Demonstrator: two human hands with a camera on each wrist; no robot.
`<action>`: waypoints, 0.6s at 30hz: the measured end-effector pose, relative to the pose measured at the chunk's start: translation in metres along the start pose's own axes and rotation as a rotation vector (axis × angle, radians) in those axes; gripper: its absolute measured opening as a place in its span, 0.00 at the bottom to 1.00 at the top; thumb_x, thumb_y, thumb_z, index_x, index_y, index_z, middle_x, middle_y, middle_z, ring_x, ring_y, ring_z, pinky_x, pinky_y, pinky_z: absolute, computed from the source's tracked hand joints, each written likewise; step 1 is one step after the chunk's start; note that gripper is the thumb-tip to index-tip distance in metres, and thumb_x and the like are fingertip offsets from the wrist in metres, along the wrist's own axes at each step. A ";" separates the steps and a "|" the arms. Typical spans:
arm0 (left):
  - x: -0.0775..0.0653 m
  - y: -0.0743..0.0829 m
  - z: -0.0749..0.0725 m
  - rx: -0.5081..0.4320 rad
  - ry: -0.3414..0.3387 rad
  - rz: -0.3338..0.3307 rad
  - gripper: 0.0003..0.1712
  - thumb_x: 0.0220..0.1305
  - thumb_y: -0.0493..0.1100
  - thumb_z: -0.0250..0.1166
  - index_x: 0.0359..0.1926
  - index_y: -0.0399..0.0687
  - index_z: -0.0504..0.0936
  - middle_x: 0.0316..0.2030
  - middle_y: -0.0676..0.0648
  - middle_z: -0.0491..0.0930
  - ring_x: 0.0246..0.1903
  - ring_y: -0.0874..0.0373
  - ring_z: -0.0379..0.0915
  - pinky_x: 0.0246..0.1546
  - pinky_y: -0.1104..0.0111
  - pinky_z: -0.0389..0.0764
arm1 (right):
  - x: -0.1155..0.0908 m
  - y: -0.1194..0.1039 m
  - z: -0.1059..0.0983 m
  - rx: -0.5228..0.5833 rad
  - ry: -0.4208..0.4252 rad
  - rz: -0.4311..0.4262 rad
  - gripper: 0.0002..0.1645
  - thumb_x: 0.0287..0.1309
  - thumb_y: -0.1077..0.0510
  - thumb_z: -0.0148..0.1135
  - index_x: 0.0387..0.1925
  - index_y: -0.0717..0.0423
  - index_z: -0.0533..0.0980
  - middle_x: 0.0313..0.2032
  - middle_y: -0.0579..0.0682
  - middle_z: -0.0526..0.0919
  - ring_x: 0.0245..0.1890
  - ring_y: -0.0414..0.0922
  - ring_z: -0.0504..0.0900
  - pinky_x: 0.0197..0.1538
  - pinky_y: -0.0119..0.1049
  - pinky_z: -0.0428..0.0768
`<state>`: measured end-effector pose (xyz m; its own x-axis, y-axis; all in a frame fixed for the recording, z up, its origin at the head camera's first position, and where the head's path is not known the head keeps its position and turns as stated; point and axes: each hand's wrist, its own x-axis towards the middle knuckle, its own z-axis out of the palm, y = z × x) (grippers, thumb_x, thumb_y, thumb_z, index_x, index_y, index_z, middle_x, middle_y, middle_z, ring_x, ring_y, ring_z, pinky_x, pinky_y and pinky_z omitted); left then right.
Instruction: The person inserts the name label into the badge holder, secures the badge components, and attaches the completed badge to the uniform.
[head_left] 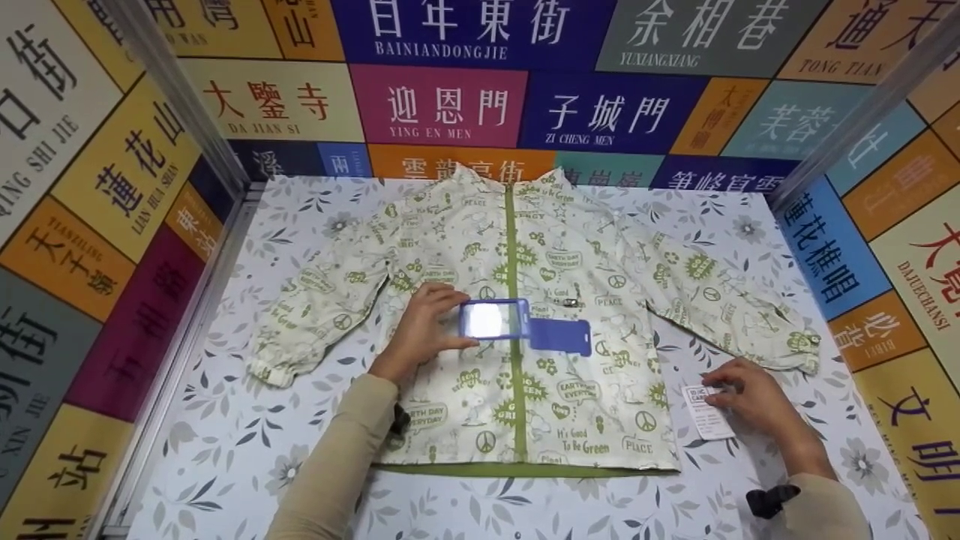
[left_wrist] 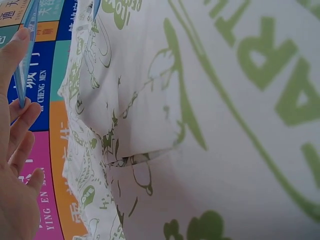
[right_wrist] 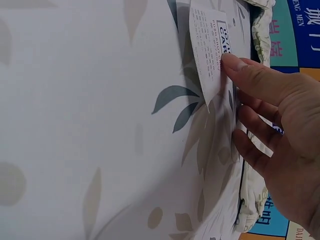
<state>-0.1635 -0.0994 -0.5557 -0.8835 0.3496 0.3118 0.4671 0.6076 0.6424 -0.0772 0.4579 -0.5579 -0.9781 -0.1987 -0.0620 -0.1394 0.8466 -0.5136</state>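
In the head view, my left hand (head_left: 424, 326) pinches the left end of a blue-framed clear rectangular piece (head_left: 491, 319) above the jacket's front. Bright glare fills its window, and a solid blue panel (head_left: 559, 336) extends to its right. Below lies a cream jacket (head_left: 480, 405) with green print and a green zip strip. The left wrist view shows the clear piece (left_wrist: 26, 60) edge-on between thumb and fingers of that hand. Beside the jacket's lower right, my right hand (head_left: 757, 401) pinches a small white printed tag (head_left: 707, 418) by its upper part. That tag (right_wrist: 206, 50) is tilted up, close over the tabletop.
A white leaf-patterned tabletop (head_left: 225, 450) carries the jacket, whose sleeves spread to both sides. Colourful panels with street names (head_left: 439, 105) rise behind and at both sides. A metal post (head_left: 180, 97) stands at the back left corner.
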 end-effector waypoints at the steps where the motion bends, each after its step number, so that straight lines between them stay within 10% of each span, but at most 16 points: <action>1: -0.001 0.000 0.000 -0.002 0.000 -0.003 0.43 0.38 0.59 0.82 0.57 0.47 0.82 0.55 0.48 0.83 0.62 0.49 0.69 0.66 0.53 0.72 | 0.000 0.000 0.000 0.006 -0.006 0.004 0.13 0.51 0.59 0.74 0.42 0.49 0.84 0.44 0.47 0.80 0.43 0.27 0.77 0.49 0.21 0.73; 18: 0.000 0.003 -0.002 0.012 -0.018 -0.009 0.44 0.39 0.63 0.80 0.59 0.49 0.81 0.56 0.49 0.82 0.64 0.50 0.67 0.68 0.53 0.70 | 0.001 -0.002 -0.001 0.106 -0.070 0.129 0.14 0.55 0.60 0.71 0.40 0.55 0.75 0.35 0.52 0.79 0.30 0.34 0.74 0.32 0.29 0.74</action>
<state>-0.1618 -0.0991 -0.5528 -0.8869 0.3571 0.2931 0.4597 0.6194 0.6364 -0.0781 0.4562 -0.5560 -0.9731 -0.1288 -0.1912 0.0074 0.8116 -0.5842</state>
